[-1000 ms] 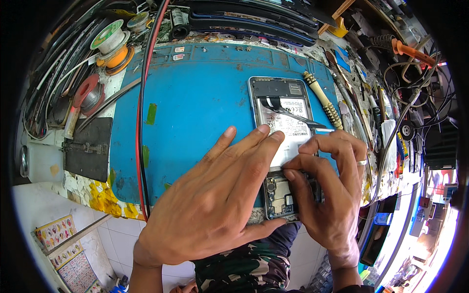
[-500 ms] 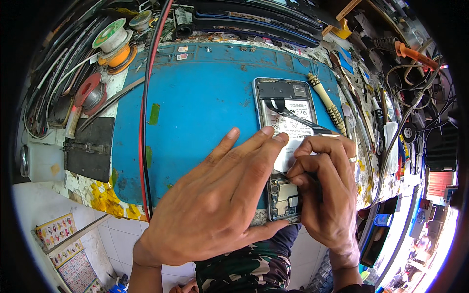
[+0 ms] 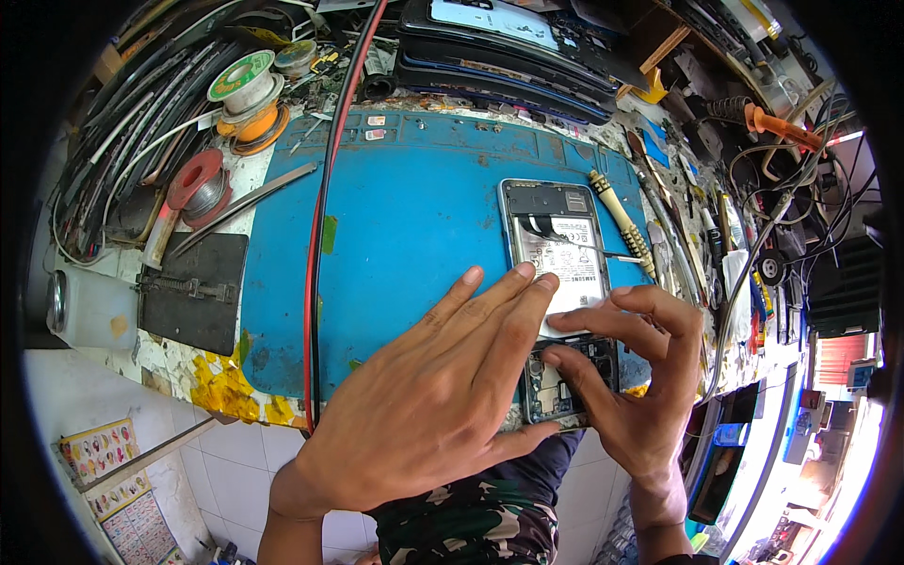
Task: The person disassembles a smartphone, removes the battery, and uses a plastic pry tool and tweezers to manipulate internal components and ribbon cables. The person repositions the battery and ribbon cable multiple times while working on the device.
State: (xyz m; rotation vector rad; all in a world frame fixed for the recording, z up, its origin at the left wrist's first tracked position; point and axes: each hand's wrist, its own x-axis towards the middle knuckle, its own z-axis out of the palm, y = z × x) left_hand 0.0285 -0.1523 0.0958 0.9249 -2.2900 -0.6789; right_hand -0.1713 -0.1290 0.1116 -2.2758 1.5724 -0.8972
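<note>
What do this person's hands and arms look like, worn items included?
Each grip is a bare, ungloved hand: left hand, right hand. No watch or band shows, nor any ring on the left. Dark cloth, perhaps a sleeve, shows at the right forearm, at the picture's bottom.

Red spool (image 3: 201,190); orange handle (image 3: 783,128)

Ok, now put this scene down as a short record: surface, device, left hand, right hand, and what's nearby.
Surface: blue mat
Device: opened phone, light battery exposed, dark strip lying across it
Left hand: spread flat, index and middle fingertips over the battery's left side
Right hand: thumb and index fingertips apart, near the battery's lower end
Right of phone: cream-handled tool
Left side: red spool, red and black cables
</note>
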